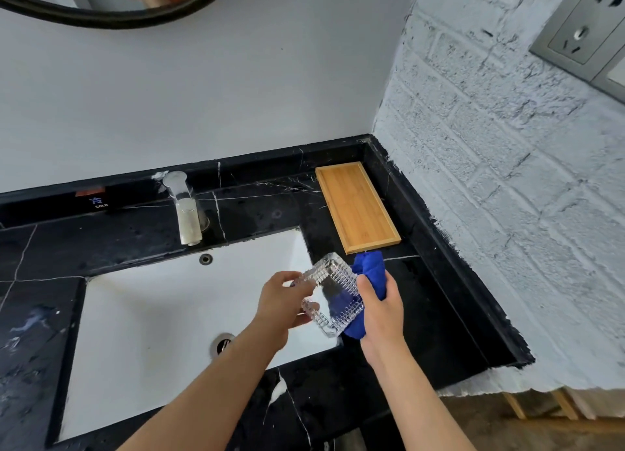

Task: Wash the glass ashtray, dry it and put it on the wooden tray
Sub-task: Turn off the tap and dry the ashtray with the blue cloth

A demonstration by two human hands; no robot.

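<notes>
The square cut-glass ashtray [333, 293] is held tilted in the air above the right end of the white sink [162, 315]. My left hand [282, 305] grips its left rim with thumb and fingers. My right hand [382, 307] holds a blue cloth [370, 274] pressed against the ashtray's right side and underside; part of the cloth shows through the glass. The wooden tray [356, 207] lies bare on the black marble counter, just beyond the hands, in the back right corner.
A frosted tap [184, 210] stands behind the sink, with the drain [223, 344] at the basin's bottom. A white brick wall with a power socket [581, 31] borders the counter [439, 315] on the right. A round mirror's edge [101, 17] hangs above.
</notes>
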